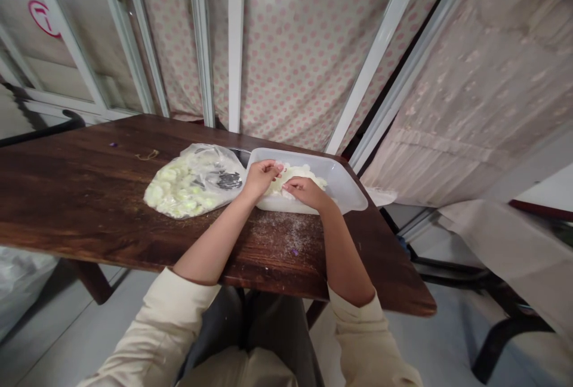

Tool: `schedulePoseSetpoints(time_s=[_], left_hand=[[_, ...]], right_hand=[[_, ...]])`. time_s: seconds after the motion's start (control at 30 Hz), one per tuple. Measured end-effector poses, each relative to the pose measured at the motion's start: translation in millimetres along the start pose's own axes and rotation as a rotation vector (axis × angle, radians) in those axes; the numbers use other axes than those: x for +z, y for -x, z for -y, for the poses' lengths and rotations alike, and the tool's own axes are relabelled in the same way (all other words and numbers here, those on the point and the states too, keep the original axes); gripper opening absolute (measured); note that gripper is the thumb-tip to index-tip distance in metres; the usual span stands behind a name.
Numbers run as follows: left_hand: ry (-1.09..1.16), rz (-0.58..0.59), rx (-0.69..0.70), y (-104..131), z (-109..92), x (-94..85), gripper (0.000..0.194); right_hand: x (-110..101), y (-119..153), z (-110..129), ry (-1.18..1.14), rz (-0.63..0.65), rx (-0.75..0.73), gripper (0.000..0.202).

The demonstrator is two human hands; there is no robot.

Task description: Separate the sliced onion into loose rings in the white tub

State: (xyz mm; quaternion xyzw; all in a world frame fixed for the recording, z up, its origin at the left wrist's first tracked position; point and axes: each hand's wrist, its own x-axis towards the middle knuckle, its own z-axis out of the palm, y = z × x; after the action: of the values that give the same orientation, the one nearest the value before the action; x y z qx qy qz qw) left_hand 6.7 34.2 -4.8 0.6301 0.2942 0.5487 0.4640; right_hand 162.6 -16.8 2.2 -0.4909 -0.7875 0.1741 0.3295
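Piled inside the white rectangular plastic tray [353, 193], pale, thin, whitish slices [305, 173], overlapping loosely, with rounded edges and a moist-looking surface. Bare and smooth toward the tray's right end. Over the slices, inside the tray's outline, both hands: the left hand [263, 177] with thumb and fingers nearly closed, the right hand [308, 192] bent inward, fingertips low at the pile, also narrow. Too small to tell whether anything is pinched in either.

Just left of the tray, a clear, crumpled plastic bag [219, 166], filled in its left part with pale green and whitish pieces [172, 187]. Partly hidden behind the bag's right side, a dark thing with a thin light rim [242, 155]. In front of the tray, scattered white granules [282, 232] and a tiny purple scrap [295, 252]. Farther left of the tray, beyond the bag, a thin yellowish string [150, 154]. Under everything, a dark brown wooden table [89, 208]. Behind the tray, a pink-dotted pale curtain [295, 58].
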Motion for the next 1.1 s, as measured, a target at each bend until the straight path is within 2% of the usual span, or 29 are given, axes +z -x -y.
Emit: schedulePoseSetpoints(time_s=[0.17, 0.3, 0.4, 0.53, 0.6, 0.67, 0.77, 0.83, 0.97, 1.1], left_hand=[[-0.449, 0.141, 0.068, -2.1, -2.0, -12.1, 0.023], [-0.579, 0.223, 0.071, 0.2, -0.2, -10.9, 0.021], [-0.586, 0.219, 0.063, 1.8, 1.6, -8.5, 0.021], [-0.595, 0.216, 0.042, 0.0, 5.6, -9.0, 0.022], [-0.610, 0.218, 0.034, -1.1, 7.5, -9.4, 0.021], [-0.634, 0.210, 0.032, -0.9, 8.2, -9.0, 0.019], [-0.671, 0.226, 0.026, 1.8, 7.3, -7.1, 0.015], [-0.678, 0.254, 0.001, 4.0, 6.3, -5.9, 0.011], [-0.680, 0.254, -0.068, 5.9, 5.7, -4.8, 0.013], [-0.743, 0.267, -0.035, 6.5, 6.2, -4.9, 0.012]], right_hand=[[-0.8, 2.9, -0.7, 0.296, -0.078, 0.274, 0.033], [-6.9, 4.7, -5.2, 0.424, -0.141, 0.479, 0.035], [-9.3, 4.1, -9.1, 0.397, -0.167, 0.468, 0.036], [-12.7, 3.0, -13.2, 0.489, -0.388, 0.429, 0.037], [-15.7, 3.7, -15.6, 0.555, -0.451, 0.461, 0.040], [-18.4, 5.3, -18.7, 0.589, -0.372, 0.543, 0.045], [-19.4, 7.9, -24.1, 0.526, -0.038, 0.652, 0.049], [-18.3, 8.7, -26.8, 0.466, 0.122, 0.639, 0.049], [-15.7, 8.8, -30.5, 0.470, 0.148, 0.583, 0.048], [-14.3, 9.3, -38.9, 0.529, 0.135, 0.585, 0.049]])
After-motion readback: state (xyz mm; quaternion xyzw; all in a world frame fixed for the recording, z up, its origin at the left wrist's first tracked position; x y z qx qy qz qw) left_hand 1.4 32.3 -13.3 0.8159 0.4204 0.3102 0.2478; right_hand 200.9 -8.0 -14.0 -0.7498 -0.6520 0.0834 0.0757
